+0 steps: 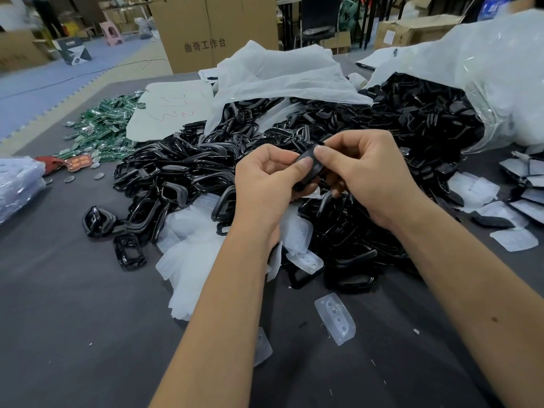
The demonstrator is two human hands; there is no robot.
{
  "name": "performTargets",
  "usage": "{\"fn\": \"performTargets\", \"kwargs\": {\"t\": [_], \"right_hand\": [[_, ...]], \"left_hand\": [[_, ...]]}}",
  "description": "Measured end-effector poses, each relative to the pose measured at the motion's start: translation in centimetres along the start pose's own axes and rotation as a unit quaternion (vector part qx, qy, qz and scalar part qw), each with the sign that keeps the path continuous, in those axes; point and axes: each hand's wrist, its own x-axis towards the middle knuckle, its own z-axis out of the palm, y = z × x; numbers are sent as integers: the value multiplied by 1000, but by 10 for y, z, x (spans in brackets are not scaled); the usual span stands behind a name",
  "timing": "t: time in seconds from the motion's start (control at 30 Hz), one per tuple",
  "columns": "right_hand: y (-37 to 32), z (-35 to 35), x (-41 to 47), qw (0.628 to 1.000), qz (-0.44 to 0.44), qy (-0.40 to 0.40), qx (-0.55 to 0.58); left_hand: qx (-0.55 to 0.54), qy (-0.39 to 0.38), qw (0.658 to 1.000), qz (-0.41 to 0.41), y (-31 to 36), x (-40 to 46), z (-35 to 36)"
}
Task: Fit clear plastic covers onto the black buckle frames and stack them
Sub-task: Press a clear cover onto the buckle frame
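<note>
Black frame (309, 169) pinched between both thumbs, left hand (265, 184) and right hand (368, 178) curled round it above the heap (368, 231). Whether a cover is on it, I cannot tell. Uneven thumb pressure could seat one crooked, or let the frame drop into the pile.

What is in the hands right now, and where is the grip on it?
One glossy black plastic buckle frame, pinched by both hands: left hand grips its lower end, right hand its upper end, thumbs pressing on its face.
</note>
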Motion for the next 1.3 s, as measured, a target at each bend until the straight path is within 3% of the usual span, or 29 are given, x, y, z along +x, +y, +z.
{"fn": "performTargets", "kwargs": {"t": [0.43, 0.6, 0.8, 0.93, 1.1, 1.2, 1.3], "right_hand": [[-1, -5, 1, 997, 46, -38, 41], [2, -3, 0, 999, -10, -12, -50], [7, 0, -3, 977, -97, 29, -186], [6, -8, -5, 950, -220, -43, -217], [7, -12, -1, 912, -299, -82, -270], [4, -10, -1, 940, -246, -81, -222], [-2, -6, -1, 992, -103, -62, -45]], "left_hand": [[1, -46, 999, 3, 5, 0, -9], [2, -62, 998, -5, 11, 3, -16], [9, -20, 999, -37, 10, 3, -15], [-26, -7, 997, -75, 15, 6, -21], [-114, -25, 982, -147, 20, 6, -27], [-195, -30, 967, -159, 22, 7, -29], [-184, -47, 974, -127, 22, 7, -26]]}}
